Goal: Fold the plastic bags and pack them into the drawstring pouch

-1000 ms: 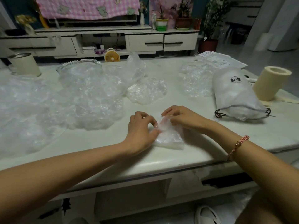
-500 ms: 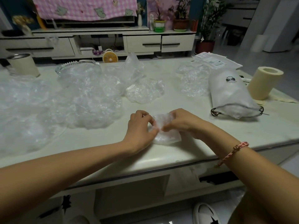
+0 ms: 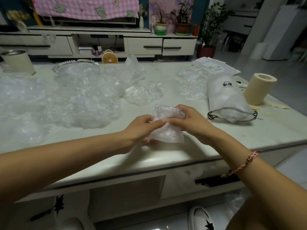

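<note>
Pinching a folded plastic bag (image 3: 167, 130) between them, left hand (image 3: 141, 128) and right hand (image 3: 191, 123) meet.

Left half of table (image 3: 240, 135) blocked: heap of loose bags (image 3: 74, 100) spreads from the left edge past the middle. Glass dish (image 3: 74, 63) stands behind it at the far edge, tin (image 3: 18, 63) at the far left corner. Open lane runs to the far edge between small crumpled bag (image 3: 142, 93) and second crumpled bag (image 3: 192, 83) (narrow-ish). Right side: pouch (image 3: 227, 100) lies mouth toward the near edge, paper roll (image 3: 259, 88) just beside it, papers (image 3: 214, 66) at the far right corner. Left hand (image 3: 141, 128) and right hand (image 3: 191, 123) grip folded bag (image 3: 167, 131) over the near-edge middle. Bare top from there to the pouch mouth and near right corner.
</note>
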